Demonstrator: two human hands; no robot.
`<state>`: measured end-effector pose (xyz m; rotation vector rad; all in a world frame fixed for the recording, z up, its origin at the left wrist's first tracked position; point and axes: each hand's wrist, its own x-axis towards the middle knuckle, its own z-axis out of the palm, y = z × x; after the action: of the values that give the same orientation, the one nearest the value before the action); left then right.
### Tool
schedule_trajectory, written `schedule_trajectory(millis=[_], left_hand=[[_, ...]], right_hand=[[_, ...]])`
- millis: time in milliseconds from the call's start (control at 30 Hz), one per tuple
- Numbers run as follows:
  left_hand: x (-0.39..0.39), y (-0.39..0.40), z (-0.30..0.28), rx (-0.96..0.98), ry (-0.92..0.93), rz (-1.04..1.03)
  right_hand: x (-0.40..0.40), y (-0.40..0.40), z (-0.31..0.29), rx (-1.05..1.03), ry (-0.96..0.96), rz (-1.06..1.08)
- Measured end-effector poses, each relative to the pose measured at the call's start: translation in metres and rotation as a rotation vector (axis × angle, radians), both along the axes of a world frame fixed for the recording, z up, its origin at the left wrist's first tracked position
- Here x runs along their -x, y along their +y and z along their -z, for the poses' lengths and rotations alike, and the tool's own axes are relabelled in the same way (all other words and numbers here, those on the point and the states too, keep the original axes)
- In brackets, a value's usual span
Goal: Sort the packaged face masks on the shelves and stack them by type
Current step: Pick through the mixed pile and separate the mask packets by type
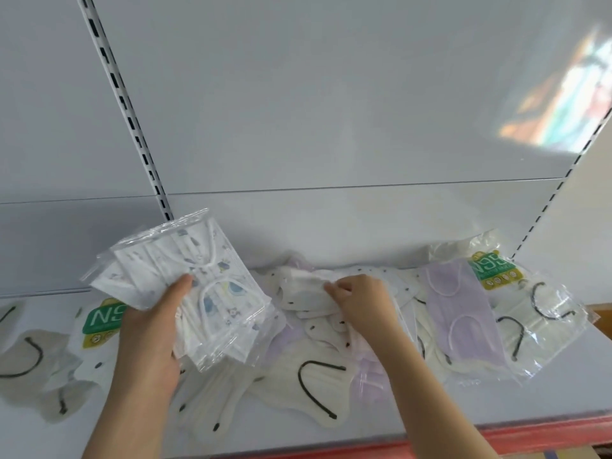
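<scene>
My left hand [149,332] holds a fanned stack of clear-packaged white masks with small blue prints [185,279], lifted above the shelf [463,409]. My right hand [361,303] pinches the edge of a white packaged mask with dark dots [304,289] that lies in the loose pile at the shelf's middle. A lilac mask pack [460,309] lies to the right of that hand. Cream masks with black ear loops [314,382] are spread along the shelf front.
A pack with a green N95 label [493,270] leans at the back right, another green-labelled pack [102,319] lies at the left. The white back panel has slotted uprights [126,111]. The shelf's front edge is red [530,435].
</scene>
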<state>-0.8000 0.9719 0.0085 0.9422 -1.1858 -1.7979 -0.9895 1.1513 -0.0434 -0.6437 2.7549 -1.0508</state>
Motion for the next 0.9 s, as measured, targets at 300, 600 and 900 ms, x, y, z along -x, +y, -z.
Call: schedule_trajectory(millis=[300, 600, 900], left_hand=[[0.015, 0.032, -0.013, 0.057, -0.085, 0.242], [0.018, 0.026, 0.005, -0.003, -0.065, 0.15], [0.014, 0.015, 0.002, 0.003, 0.001, 0.081]], right_hand=[[-0.034, 0.001, -0.059, 0.781, -0.402, -0.098], [-0.035, 0.049, -0.012, -0.194, 0.078, 0.005], [-0.016, 0.099, -0.005, 0.092, 0.01, 0.176]])
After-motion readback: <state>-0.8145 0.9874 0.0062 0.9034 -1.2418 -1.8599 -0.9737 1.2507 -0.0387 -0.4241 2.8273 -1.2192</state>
